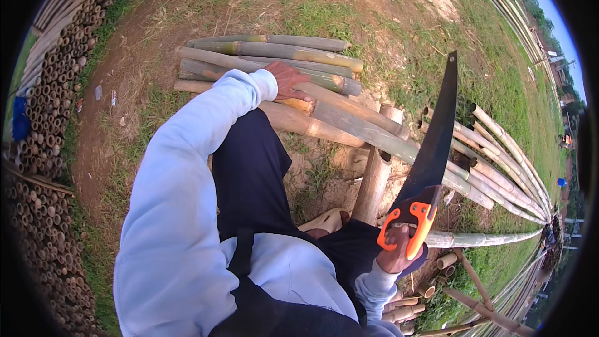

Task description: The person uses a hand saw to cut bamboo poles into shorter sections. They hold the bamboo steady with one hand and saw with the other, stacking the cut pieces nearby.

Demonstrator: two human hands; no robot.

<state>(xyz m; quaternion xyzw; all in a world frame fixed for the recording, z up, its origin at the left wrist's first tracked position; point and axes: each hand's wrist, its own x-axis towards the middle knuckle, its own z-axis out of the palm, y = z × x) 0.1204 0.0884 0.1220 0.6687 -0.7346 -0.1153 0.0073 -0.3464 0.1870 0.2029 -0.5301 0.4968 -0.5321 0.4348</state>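
Note:
My right hand (394, 251) is closed around the orange handle of a hand saw (432, 140). Its long dark blade points up and away, toothed edge on the left, passing in front of the bamboo poles. Further left, my left hand (288, 81) grips a bamboo pole (359, 126) from above, its fingers partly hidden against it. That pole lies slantwise beside others, over an upright bamboo post (372, 187) with a hollow top. Just beyond my left hand lies a row of greenish cut bamboo lengths (299, 55).
Stacked bamboo with round cut ends (53, 100) lines the left side. Long poles (499, 150) fan out at the right, with short offcuts (402, 312) near my right forearm. A sandalled foot (327, 219) is beside the post. The ground is grass and bare earth (143, 43).

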